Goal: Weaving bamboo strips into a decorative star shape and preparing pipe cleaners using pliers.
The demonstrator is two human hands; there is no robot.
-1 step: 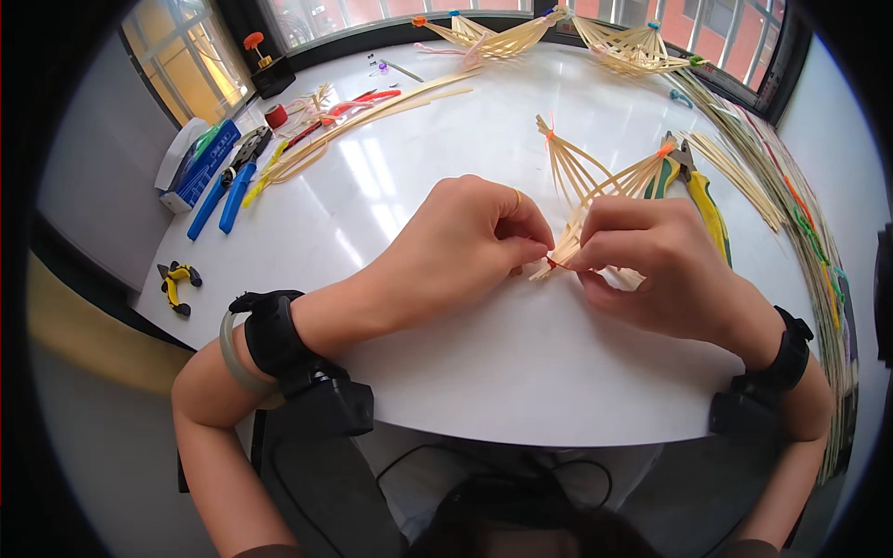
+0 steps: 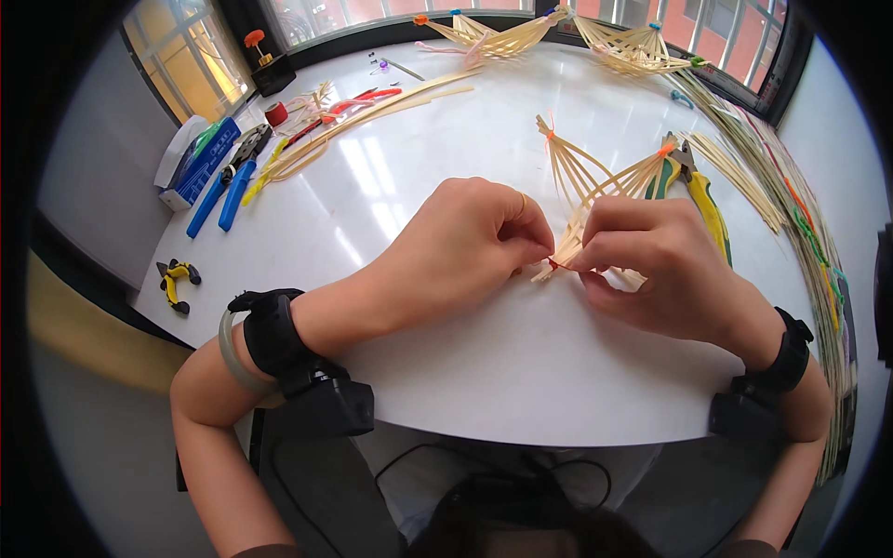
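A bundle of pale bamboo strips (image 2: pixel 644 174), crossed over one another, lies on the table between and beyond my hands. Orange ties gather its two far ends, and a thin red tie (image 2: pixel 555 265) goes round its near end. My left hand (image 2: pixel 470 228) is closed, thumb and forefinger pinching the red tie on its left side. From the other side, my right hand (image 2: pixel 656 260) pinches the tie's other end, its fingers curled over part of the strips. Whether the tie is knotted or twisted is too small to tell.
Yellow-and-green pliers (image 2: pixel 709 219) lie just beyond my right hand. On the left are blue-handled pliers (image 2: pixel 238 195), small yellow-black pliers (image 2: pixel 177 286) and a blue box (image 2: pixel 206 166). Woven strip pieces (image 2: pixel 502 42) stand at the back; long strips (image 2: pixel 819 251) line the right edge.
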